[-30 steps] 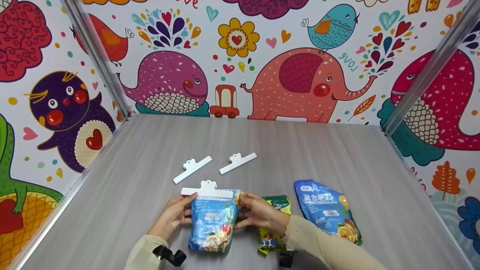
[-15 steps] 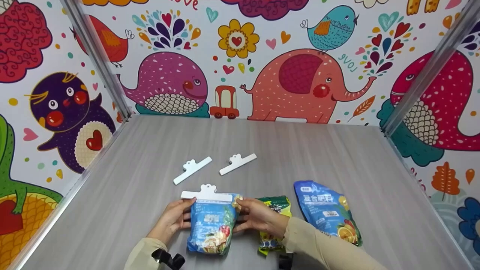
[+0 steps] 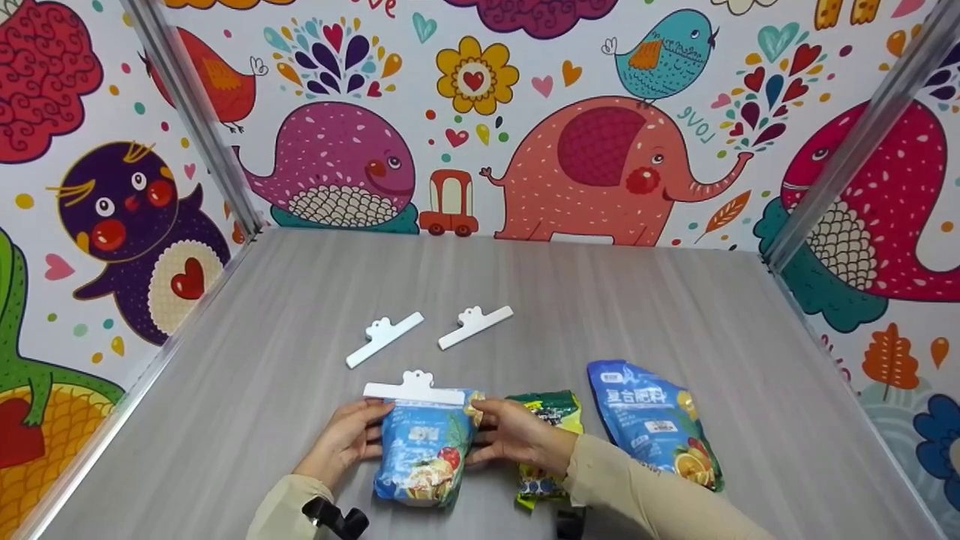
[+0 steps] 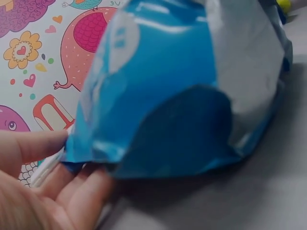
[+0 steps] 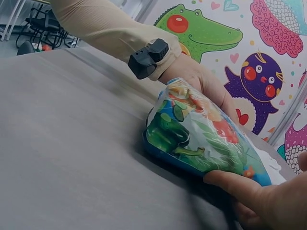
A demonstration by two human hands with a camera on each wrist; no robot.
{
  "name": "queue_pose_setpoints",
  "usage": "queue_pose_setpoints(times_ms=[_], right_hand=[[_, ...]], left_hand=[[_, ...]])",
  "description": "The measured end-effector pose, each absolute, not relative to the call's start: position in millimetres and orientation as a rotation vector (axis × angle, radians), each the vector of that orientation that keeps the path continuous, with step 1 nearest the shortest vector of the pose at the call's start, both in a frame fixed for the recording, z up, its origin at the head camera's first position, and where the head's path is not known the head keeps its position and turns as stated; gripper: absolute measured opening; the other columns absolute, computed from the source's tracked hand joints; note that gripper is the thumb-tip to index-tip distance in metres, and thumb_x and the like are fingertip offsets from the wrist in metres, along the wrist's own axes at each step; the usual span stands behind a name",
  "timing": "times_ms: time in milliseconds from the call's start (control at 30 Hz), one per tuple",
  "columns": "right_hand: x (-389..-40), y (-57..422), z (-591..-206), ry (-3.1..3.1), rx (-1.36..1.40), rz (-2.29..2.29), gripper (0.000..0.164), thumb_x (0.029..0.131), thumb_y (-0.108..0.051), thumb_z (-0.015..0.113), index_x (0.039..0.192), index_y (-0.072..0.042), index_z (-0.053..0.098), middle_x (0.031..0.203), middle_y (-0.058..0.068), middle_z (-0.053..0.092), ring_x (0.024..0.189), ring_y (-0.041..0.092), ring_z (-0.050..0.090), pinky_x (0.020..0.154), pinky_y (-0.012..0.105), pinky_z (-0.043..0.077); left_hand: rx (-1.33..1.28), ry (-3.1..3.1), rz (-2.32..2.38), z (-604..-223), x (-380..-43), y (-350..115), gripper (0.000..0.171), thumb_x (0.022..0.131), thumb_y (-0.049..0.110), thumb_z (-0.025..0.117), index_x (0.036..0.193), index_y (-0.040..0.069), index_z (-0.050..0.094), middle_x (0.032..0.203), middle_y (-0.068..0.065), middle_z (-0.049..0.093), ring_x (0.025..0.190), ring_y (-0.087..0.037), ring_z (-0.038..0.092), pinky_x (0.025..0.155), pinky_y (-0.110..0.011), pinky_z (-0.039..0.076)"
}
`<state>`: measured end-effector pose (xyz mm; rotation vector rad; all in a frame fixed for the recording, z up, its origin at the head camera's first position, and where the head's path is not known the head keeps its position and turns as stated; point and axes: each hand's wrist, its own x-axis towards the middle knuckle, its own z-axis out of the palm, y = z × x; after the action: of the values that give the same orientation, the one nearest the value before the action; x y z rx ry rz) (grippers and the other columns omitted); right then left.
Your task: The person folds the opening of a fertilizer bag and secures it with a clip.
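Observation:
A blue bag (image 3: 424, 450) printed with fruit is held between both hands, its top edge closed by a white bag clip (image 3: 414, 388) that sticks out past the bag's left side. My left hand (image 3: 343, 439) pinches the upper left edge, thumb in front just below the clip. On the opposite edge, my right hand (image 3: 517, 435) grips the upper right corner, fingers partly behind the bag. In the left wrist view the bag (image 4: 168, 115) looms close, with the left fingers at its edge. The right wrist view shows the bag's side (image 5: 201, 129) with printed vegetables.
Two loose white bag clips, one on the left (image 3: 384, 340) and one on the right (image 3: 475, 327), lie beyond the held bag. A green and yellow packet (image 3: 556, 409) lies partly under the right forearm. Farther right is another blue fertilizer bag (image 3: 656, 424). Patterned walls (image 3: 465, 135) enclose the table.
Compared with a second ago, the clipped bag and both hands sit slightly lower and nearer the person. The grip stays the same, and the loose clips and other bags have not moved.

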<state>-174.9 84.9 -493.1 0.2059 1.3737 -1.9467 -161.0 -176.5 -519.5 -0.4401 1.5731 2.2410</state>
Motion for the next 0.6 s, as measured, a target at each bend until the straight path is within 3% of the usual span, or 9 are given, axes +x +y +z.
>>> queue_pose_setpoints(times_ms=[333,600], right_hand=[[-171.3,85.2,-496.8,1.402,0.152,-1.960,0.061,0.105,-0.020,0.043,0.150,0.009,0.015,0.148,0.039,0.024,0.135,0.060,0.026,0.095,0.068,0.040],[-171.7,85.7,-496.6,1.396,0.170,-1.936,0.066,0.105,-0.021,0.045,0.152,0.007,0.008,0.151,0.041,0.017,0.137,0.059,0.024,0.098,0.066,0.039]], left_hand=[[-0.473,1.625,2.202,-519.1,-159.5,-174.0,0.008,0.097,0.004,0.058,0.102,0.006,0.052,0.081,-0.004,0.068,0.073,-0.020,0.069,0.064,-0.038,0.057],[-0.513,1.664,2.170,-514.1,-156.4,-171.5,0.038,0.098,0.003,0.055,0.130,-0.007,0.038,0.085,-0.006,0.068,0.076,-0.019,0.068,0.066,-0.039,0.056]])
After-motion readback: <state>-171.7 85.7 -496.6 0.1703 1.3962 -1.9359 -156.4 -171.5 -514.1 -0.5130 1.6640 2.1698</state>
